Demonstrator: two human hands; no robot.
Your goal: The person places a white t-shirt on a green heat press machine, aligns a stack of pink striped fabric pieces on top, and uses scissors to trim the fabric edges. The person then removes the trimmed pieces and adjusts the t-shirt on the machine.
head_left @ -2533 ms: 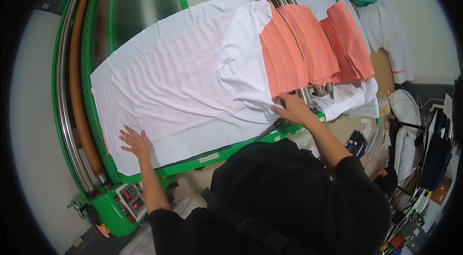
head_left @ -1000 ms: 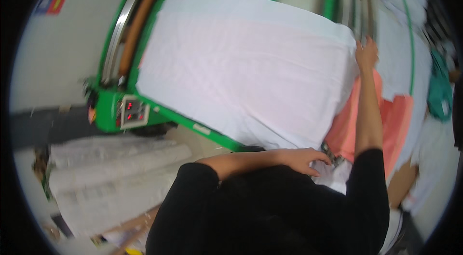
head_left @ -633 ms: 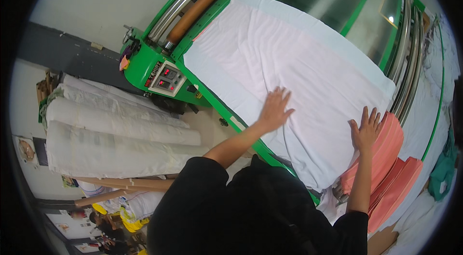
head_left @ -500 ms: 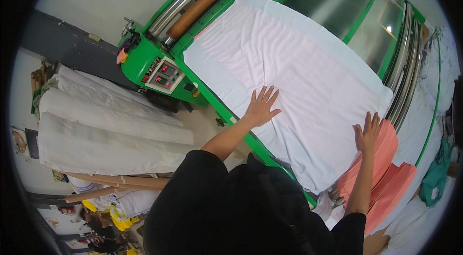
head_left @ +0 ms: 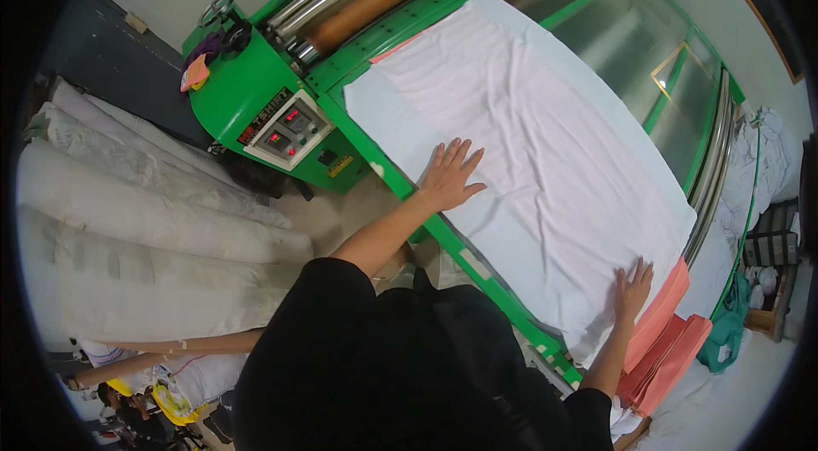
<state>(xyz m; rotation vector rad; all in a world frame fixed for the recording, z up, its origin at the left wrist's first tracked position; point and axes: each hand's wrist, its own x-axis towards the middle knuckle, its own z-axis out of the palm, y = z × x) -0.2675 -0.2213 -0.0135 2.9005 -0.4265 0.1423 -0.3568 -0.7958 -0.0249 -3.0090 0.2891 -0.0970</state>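
A white, faintly pink-tinted cloth (head_left: 511, 101) lies spread over the bed of a green heat-press machine (head_left: 220, 101), with wrinkles running through its middle. Near its left edge my left hand (head_left: 452, 176) rests flat, fingers spread. My right hand (head_left: 632, 287) presses on the cloth by its right end, fingers extended and palm down. Beyond that end, folded coral-coloured fabric (head_left: 673, 349) hangs in layers beside my right forearm. A thin coral edge (head_left: 397, 49) peeks out from under the cloth at the far left. Neither hand grips anything.
A brown roller (head_left: 383, 3) and shiny metal rollers run along the machine's far side. Its control panel (head_left: 288, 129) has lit red displays. Large white wrapped rolls (head_left: 153, 221) lie at left. Teal fabric (head_left: 724, 336) and a wooden crate sit at right.
My view has shifted. My right hand has slid nearer to me along the cloth, my left hand slightly toward its left edge. The cloth's near side looks smoother and its folds have changed.
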